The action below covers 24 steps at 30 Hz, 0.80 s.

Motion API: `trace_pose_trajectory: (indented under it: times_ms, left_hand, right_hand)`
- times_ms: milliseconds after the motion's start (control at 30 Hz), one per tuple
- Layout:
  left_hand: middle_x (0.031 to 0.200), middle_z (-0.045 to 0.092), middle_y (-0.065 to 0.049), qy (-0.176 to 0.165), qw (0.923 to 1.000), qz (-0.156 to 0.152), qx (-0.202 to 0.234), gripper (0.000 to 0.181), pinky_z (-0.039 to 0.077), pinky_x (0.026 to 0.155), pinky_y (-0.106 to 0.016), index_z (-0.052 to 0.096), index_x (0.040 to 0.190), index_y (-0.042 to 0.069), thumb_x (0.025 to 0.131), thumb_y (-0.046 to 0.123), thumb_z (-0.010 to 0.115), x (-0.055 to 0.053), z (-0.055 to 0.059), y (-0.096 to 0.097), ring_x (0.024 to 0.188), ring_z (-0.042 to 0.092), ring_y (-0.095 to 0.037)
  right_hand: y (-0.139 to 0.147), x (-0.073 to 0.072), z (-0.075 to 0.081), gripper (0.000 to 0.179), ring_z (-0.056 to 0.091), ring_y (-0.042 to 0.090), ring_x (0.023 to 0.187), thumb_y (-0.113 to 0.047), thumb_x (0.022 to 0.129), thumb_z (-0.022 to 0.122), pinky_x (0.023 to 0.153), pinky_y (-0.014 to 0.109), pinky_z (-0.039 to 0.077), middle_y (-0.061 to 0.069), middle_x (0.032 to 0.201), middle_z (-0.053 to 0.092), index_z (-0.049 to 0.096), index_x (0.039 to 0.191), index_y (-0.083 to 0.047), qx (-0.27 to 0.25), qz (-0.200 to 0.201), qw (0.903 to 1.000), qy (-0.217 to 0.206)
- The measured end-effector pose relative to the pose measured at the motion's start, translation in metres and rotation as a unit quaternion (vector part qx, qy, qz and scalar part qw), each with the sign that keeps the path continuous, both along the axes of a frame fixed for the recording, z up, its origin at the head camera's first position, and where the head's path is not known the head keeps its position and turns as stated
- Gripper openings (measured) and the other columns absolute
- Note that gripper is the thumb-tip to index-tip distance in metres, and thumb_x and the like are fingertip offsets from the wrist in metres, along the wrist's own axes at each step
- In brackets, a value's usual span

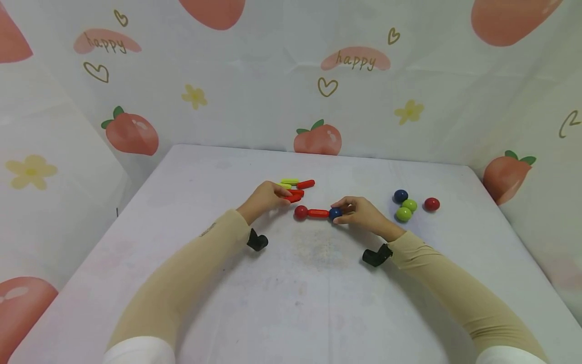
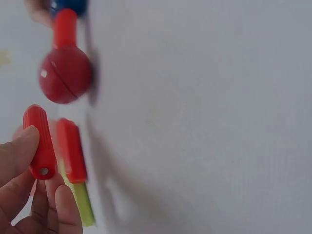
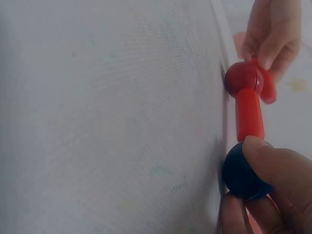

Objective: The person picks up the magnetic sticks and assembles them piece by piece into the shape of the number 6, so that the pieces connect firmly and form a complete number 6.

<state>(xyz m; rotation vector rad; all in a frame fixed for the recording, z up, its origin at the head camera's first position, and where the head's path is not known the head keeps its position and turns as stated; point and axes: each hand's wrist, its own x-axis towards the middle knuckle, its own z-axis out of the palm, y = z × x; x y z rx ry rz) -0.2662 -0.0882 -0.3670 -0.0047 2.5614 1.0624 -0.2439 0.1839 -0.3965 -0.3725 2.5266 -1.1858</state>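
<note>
My left hand pinches a red rod between thumb and fingers; a small metal disc shows in its end. My right hand grips a blue ball at the right end of a joined piece. That piece runs from the blue ball through another red rod to a red ball on the left, low over the white table. Behind the left fingers lie a further red rod and a yellow-green rod.
At the back, a red rod and a yellow-green rod lie together. On the right are a dark blue ball, two green balls and a red ball. A printed cloth wall stands behind the table.
</note>
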Motion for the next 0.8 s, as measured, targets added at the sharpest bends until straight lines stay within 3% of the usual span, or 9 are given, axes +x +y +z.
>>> trace_pose_trajectory:
  times_ms: [433,667,800]
  left_hand:
    - [0.116,0.06,-0.004,-0.003,0.9988,-0.042,0.024,0.027,0.046,0.082,-0.028,0.064,0.114,0.013,0.087,0.018,0.065,0.026,0.017,-0.001,0.108,0.05,-0.021]
    - [0.105,0.064,-0.004,-0.018,0.9969,-0.073,0.022,0.031,0.048,0.076,-0.027,0.062,0.117,0.015,0.086,0.018,0.066,0.039,0.014,0.001,0.095,0.056,-0.02]
    - [0.097,0.066,-0.006,-0.055,0.9962,-0.061,0.03,0.033,0.05,0.073,-0.025,0.061,0.117,0.016,0.085,0.017,0.067,0.045,0.012,0.006,0.083,0.061,-0.018]
  right_hand:
    - [0.0,0.001,0.003,0.041,0.059,0.027,0.11,-0.02,0.078,0.076,0.098,0.043,0.046,0.012,0.119,0.062,0.063,0.115,-0.011,0.003,0.002,1.0,-0.002]
    - [0.0,0.002,0.004,0.041,0.058,0.027,0.111,-0.021,0.079,0.075,0.098,0.044,0.046,0.012,0.12,0.062,0.063,0.116,-0.011,0.007,0.002,1.0,-0.006]
    - [0.0,0.002,0.004,0.041,0.057,0.027,0.111,-0.023,0.079,0.075,0.098,0.043,0.046,0.012,0.121,0.061,0.063,0.117,-0.012,0.008,0.002,0.9999,-0.01]
